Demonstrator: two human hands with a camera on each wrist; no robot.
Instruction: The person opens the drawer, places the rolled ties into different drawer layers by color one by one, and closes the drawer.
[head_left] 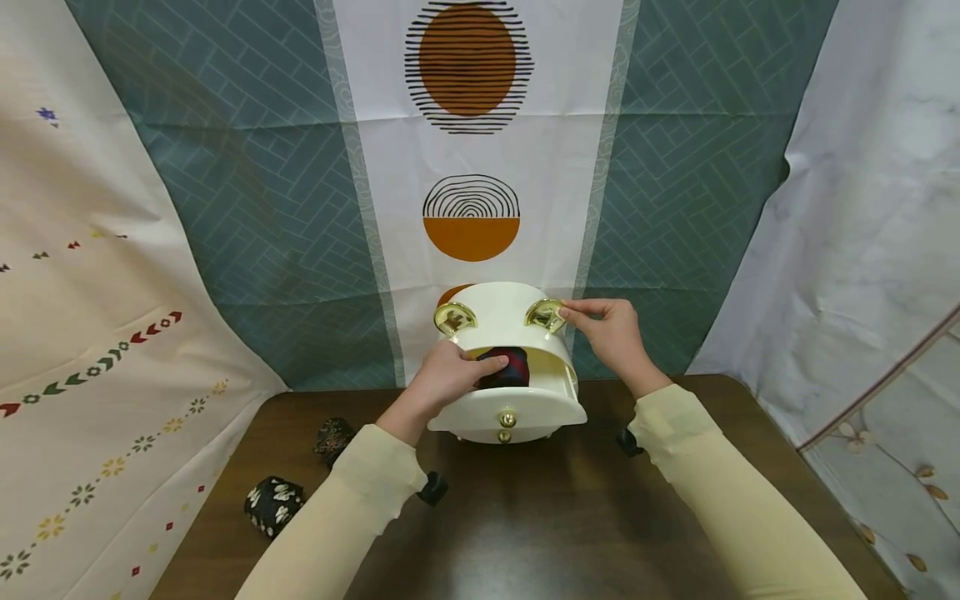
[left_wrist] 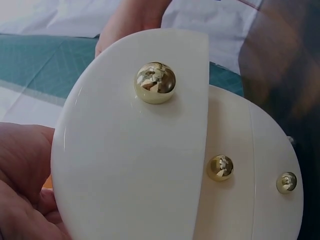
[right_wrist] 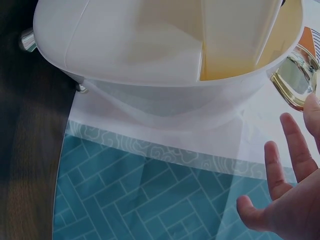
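A glossy white rounded drawer box (head_left: 501, 312) stands at the back of the table, its top drawer (head_left: 480, 410) pulled out. In that drawer sits a dark red-and-blue rolled cloth (head_left: 516, 367). My left hand (head_left: 447, 377) reaches over the drawer's left side and holds the cloth, thumb across its front; the other fingers are mostly hidden. In the left wrist view the drawer front with a gold knob (left_wrist: 155, 82) covers the cloth. My right hand (head_left: 611, 329) pinches the right gold ear (head_left: 545, 315) on top of the box, its remaining fingers (right_wrist: 299, 150) spread.
A black rolled cloth with a white pattern (head_left: 273, 504) and a dark patterned roll (head_left: 333, 437) lie at the left, near my left sleeve. The brown table (head_left: 525, 533) ends at hanging patterned cloths behind and on both sides. Another gold ear (head_left: 453, 318) stands on the box's left.
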